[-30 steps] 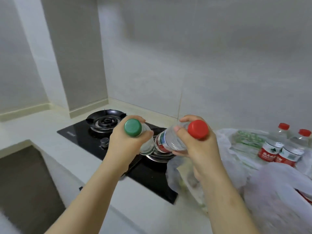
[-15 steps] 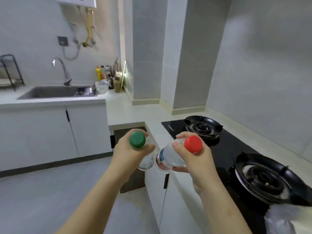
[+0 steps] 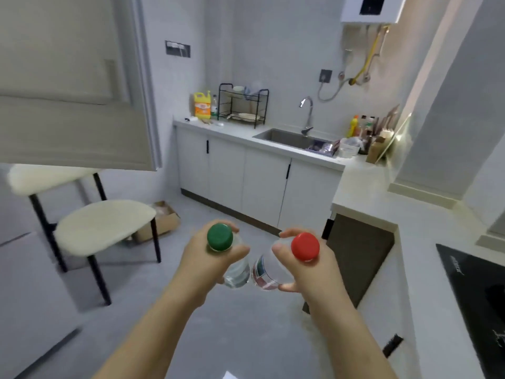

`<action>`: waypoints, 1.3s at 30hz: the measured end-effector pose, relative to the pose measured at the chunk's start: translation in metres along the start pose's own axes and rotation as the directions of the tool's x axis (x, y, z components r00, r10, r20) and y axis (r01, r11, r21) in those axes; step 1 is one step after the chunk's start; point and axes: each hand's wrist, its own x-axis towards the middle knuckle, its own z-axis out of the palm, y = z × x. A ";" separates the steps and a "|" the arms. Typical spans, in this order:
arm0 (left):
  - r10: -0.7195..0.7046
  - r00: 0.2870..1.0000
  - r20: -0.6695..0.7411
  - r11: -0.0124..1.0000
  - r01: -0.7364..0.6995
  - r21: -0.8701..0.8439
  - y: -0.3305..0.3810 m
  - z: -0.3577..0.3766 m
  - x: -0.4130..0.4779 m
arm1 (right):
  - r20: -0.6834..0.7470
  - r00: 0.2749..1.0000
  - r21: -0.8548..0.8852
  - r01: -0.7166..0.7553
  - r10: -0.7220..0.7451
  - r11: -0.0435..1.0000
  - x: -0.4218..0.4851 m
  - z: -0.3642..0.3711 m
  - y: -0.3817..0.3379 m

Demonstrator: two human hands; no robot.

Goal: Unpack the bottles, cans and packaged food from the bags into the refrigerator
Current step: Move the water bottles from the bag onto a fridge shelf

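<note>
My left hand (image 3: pixel 207 266) is closed around a clear water bottle with a green cap (image 3: pixel 220 237), its cap pointing up at me. My right hand (image 3: pixel 308 277) grips a clear water bottle with a red cap (image 3: pixel 305 246) and a red-and-green label. Both bottles are held side by side at mid-height over the grey floor, their lower ends almost touching. The bags and the refrigerator are out of view.
A cream chair with black legs (image 3: pixel 103 228) stands at the left, with a cardboard box (image 3: pixel 161 222) behind it. White cabinets with a sink (image 3: pixel 292 138) run along the far wall. The countertop (image 3: pixel 426 242) and the black hob (image 3: pixel 481 302) lie at the right.
My view has swung left, away from the hob and the bags, to the sink wall and the chair. Both hands kept hold of their bottles.
</note>
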 end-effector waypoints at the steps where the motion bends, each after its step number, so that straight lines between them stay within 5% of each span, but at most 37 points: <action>1: -0.006 0.999 -0.051 1.000 0.006 -0.002 -0.001 -0.015 -0.005 | 0.051 0.999 0.005 -0.005 0.004 1.000 0.000 0.014 -0.001; 7: -0.019 0.946 -0.323 1.000 0.018 -0.006 -0.006 -0.112 -0.029 | 0.336 0.942 0.049 -0.002 -0.014 0.999 -0.001 0.112 -0.008; 16: -0.003 0.777 -0.629 1.000 0.000 -0.005 -0.004 -0.276 -0.038 | 0.608 0.792 0.048 0.039 -0.060 0.998 0.003 0.291 -0.041; 28: 0.085 0.529 -0.844 0.996 -0.050 0.069 0.021 -0.457 -0.022 | 0.732 0.651 0.257 0.010 -0.202 0.966 0.007 0.490 -0.095; 39: 0.228 0.383 -0.895 0.973 -0.130 0.192 0.051 -0.569 0.046 | 0.757 0.545 0.413 0.027 -0.359 0.910 0.064 0.626 -0.140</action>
